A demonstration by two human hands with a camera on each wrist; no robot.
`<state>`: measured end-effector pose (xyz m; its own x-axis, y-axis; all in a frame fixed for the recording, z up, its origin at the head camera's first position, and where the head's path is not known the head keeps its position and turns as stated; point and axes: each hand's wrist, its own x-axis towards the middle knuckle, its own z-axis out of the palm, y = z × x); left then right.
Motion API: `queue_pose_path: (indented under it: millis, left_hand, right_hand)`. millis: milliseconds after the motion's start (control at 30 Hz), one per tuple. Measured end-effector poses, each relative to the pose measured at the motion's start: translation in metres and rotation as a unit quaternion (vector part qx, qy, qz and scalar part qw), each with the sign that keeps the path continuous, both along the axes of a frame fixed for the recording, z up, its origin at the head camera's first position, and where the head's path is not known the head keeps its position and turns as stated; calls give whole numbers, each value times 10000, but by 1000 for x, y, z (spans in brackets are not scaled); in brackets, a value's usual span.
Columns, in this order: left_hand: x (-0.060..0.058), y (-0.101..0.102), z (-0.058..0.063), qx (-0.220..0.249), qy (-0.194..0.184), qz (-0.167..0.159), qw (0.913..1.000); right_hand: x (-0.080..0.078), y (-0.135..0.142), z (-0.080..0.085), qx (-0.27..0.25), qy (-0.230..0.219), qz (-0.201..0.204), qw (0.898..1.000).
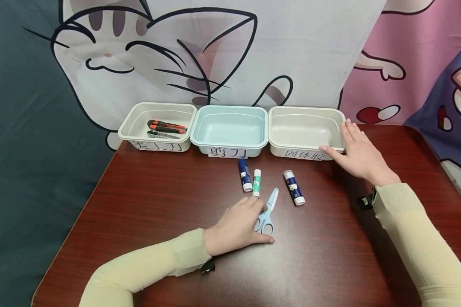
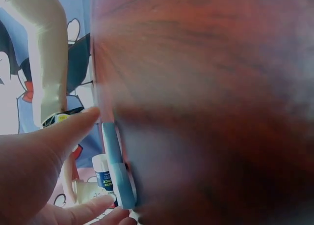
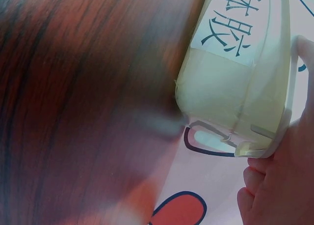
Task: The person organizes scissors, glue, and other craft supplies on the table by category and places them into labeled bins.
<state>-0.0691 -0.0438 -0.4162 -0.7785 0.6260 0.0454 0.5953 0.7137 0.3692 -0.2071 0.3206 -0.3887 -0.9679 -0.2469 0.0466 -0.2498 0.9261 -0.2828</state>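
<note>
Light-blue scissors [image 1: 268, 215] lie on the table with their blades pointing away. My left hand [image 1: 238, 224] is over the handle side, thumb and fingers spread apart around the handles [image 2: 117, 171]; whether the fingertips touch them I cannot tell. My right hand [image 1: 363, 155] rests on the right rim of the right-hand cream bin [image 1: 299, 151], its fingers straight; the right wrist view shows it along the bin's edge [image 3: 221, 87]. Past the left fingers lie a blue glue stick [image 1: 245, 175] and a green-and-white glue stick [image 1: 256, 182]. Another blue glue stick [image 1: 293, 187] lies right of the scissors.
A light-blue bin [image 1: 229, 147] stands between the right-hand bin and a left cream bin [image 1: 138, 144], which holds several utility knives [image 1: 167, 128]. All three bins carry handwritten labels. A cat-print cloth [image 1: 299, 42] hangs behind the table [image 1: 169, 192].
</note>
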Motion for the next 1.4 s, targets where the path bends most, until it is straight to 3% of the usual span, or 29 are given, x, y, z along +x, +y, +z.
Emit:
queue_pose_path:
  millis: [367,600,1133,1400]
  left_hand:
    - [0,7,0,-251,240,205,9992]
    - [0,9,1,-610,346,73,9975]
    - [-16,-26,27,-1031,-521,-364,9926]
    - [-26,-44,32,-1214,-509,-391,9905]
  right_hand:
    - [0,-1,0,-23,34,19,10000]
    - [0,-1,-1,-40,36,14,10000]
    - [0,-1,-1,-38,18,10,10000]
    - [1,-2,2,-18,-12,14,10000]
